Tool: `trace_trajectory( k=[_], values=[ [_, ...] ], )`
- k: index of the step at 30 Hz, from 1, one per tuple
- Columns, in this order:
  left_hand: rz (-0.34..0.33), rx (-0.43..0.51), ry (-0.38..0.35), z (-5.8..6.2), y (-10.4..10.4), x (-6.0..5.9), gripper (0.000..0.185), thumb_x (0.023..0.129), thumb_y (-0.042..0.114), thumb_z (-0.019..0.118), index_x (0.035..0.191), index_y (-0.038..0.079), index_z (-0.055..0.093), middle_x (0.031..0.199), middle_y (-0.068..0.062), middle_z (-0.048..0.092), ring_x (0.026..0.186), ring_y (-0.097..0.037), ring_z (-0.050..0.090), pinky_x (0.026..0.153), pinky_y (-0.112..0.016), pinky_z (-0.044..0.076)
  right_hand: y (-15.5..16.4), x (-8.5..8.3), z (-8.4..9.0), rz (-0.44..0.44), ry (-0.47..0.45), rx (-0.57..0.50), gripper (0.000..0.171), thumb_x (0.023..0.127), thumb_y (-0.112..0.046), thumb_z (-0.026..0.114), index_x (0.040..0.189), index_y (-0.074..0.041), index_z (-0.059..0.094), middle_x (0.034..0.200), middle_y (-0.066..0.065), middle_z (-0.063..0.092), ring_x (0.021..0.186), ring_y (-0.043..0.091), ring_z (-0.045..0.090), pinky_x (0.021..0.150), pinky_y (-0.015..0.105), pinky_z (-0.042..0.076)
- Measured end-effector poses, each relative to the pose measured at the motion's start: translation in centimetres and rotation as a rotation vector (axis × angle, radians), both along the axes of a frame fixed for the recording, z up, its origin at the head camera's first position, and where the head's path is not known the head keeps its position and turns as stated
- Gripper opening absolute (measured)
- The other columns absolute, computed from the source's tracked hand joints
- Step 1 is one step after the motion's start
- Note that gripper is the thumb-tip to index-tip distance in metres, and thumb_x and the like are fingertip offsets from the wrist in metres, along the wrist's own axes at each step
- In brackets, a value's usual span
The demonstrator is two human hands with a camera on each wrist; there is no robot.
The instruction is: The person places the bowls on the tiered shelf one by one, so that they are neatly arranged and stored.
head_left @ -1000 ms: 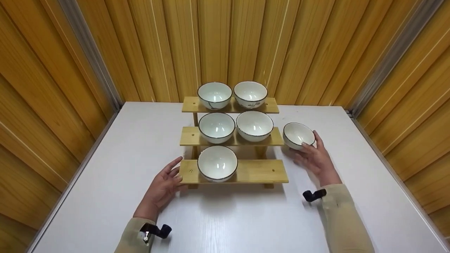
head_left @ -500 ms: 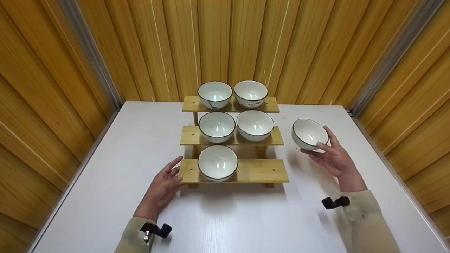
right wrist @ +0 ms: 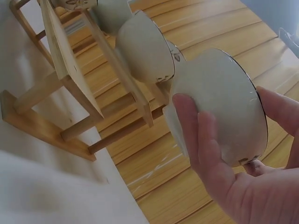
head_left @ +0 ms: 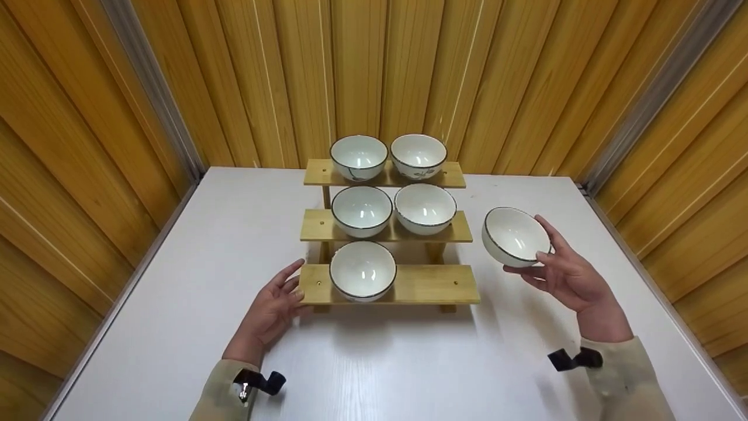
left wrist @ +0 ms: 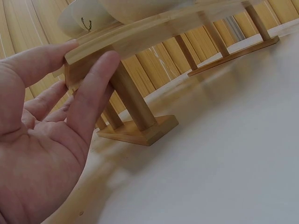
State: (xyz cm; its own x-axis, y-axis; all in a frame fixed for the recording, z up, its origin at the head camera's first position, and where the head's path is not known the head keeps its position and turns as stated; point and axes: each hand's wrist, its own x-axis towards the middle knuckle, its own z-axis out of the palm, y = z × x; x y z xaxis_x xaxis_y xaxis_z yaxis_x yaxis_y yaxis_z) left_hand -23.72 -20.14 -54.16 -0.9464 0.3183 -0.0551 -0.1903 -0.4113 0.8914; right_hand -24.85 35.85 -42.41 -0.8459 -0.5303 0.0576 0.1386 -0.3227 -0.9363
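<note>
A three-tier bamboo rack (head_left: pixel 412 285) stands on the white table (head_left: pixel 175 304). Two white dark-rimmed bowls sit on its top shelf, two on the middle shelf, and one bowl (head_left: pixel 362 271) on the left of the bottom shelf. My right hand (head_left: pixel 564 272) holds another white bowl (head_left: pixel 514 235) (right wrist: pixel 219 105) lifted and tilted, to the right of the rack, fingers under it and thumb on the rim. My left hand (head_left: pixel 274 304) (left wrist: pixel 51 126) rests with straight fingers against the left end of the bottom shelf (left wrist: pixel 135 35).
Wooden slat walls (head_left: pixel 526 82) close in the table at the back and both sides. The right half of the bottom shelf (head_left: pixel 444 283) is bare. White tabletop stretches in front of the rack.
My right hand has lifted the bowl off the table beside the middle shelf and carried it right and toward me, tilting it. The left hand has stayed put.
</note>
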Motion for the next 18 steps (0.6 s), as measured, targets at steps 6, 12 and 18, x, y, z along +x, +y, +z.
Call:
trace_trajectory(
  k=[6,12,18],
  values=[
    [-0.009,0.000,0.014,0.1,-0.1,0.1,0.076,0.099,-0.004,0.056,0.164,0.014,0.022,0.143,-0.003,0.056,0.117,-0.019,0.067,0.100,-0.042,0.056,-1.3,0.7,0.1,0.068,0.034,-0.022,0.071,0.108,0.001,0.027,0.162,-0.041,0.006,0.147,0.000,0.046,0.119,0.032,0.071,0.101,0.031,0.055],
    [-0.006,-0.023,0.026,0.0,-0.1,-0.1,0.078,0.098,-0.004,0.059,0.164,0.013,0.021,0.142,-0.002,0.055,0.119,-0.019,0.067,0.098,-0.039,0.058,-2.6,1.2,-0.1,0.114,0.025,-0.034,0.075,0.107,0.004,0.029,0.162,-0.042,0.008,0.146,0.003,0.047,0.120,0.032,0.070,0.099,0.030,0.056],
    [-0.012,-0.027,0.028,0.0,-0.2,-0.1,0.079,0.098,-0.004,0.058,0.165,0.012,0.020,0.142,-0.003,0.053,0.118,-0.019,0.067,0.096,-0.039,0.059,-4.2,1.4,-0.3,0.103,0.004,0.011,0.080,0.105,0.006,0.033,0.164,-0.037,-0.001,0.153,0.009,0.025,0.114,0.028,0.073,0.094,0.030,0.058]
  ],
)
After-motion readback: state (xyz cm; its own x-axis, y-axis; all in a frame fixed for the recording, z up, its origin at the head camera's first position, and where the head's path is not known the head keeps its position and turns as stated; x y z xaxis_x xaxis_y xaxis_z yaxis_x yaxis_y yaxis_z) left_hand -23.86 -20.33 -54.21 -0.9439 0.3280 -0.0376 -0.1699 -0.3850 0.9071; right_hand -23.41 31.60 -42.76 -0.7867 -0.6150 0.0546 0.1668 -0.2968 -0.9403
